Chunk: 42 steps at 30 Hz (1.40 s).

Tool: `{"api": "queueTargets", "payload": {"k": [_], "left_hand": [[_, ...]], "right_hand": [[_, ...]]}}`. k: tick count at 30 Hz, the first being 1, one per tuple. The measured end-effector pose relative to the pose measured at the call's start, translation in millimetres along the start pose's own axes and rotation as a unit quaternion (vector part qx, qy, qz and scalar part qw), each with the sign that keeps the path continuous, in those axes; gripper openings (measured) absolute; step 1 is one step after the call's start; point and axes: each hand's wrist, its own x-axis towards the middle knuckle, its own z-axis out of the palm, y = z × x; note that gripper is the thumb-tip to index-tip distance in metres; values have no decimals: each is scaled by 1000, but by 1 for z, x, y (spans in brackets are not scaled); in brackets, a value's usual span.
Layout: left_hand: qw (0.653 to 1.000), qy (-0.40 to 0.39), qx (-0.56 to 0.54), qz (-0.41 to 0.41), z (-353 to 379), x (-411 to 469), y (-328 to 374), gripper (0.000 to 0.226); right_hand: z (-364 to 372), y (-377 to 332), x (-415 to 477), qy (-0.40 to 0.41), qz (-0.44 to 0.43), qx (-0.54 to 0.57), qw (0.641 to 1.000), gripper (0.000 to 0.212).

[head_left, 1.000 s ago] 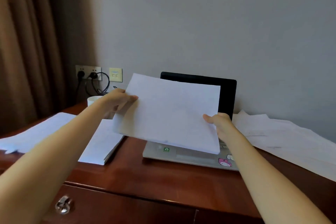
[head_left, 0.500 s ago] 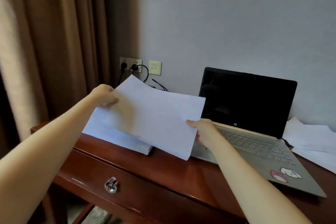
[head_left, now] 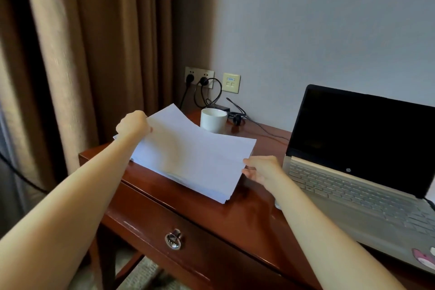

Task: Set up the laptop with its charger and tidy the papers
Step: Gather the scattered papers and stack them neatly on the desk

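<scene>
A: Where is the thin white paper sheet [head_left: 200, 160] held?

B: Over the white paper stack [head_left: 219, 196], left on the reddish wooden desk [head_left: 247, 214]. It is pinched by the right hand [head_left: 261, 168] nearer and gripped by the left hand [head_left: 134, 125] farther. It is best lowered flat, edges squared, clear of the white ceramic mug [head_left: 213, 119] beyond.
</scene>
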Motion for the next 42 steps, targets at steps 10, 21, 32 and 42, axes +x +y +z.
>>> {"api": "queueTargets", "payload": {"k": [10, 21, 32, 42], "left_hand": [[999, -8, 42, -9, 34, 8, -14, 30], [988, 6, 125, 95, 27, 6, 16, 41], [958, -48, 103, 262, 23, -45, 117, 45], [881, -118, 121, 442, 38, -121, 218, 52]], "right_hand": [[7, 15, 22, 35, 17, -109, 993, 11], [-1, 8, 17, 60, -96, -350, 930, 7], [-50, -14, 5, 101, -171, -451, 870, 34], [-121, -32, -12, 131, -142, -628, 754, 50]]}}
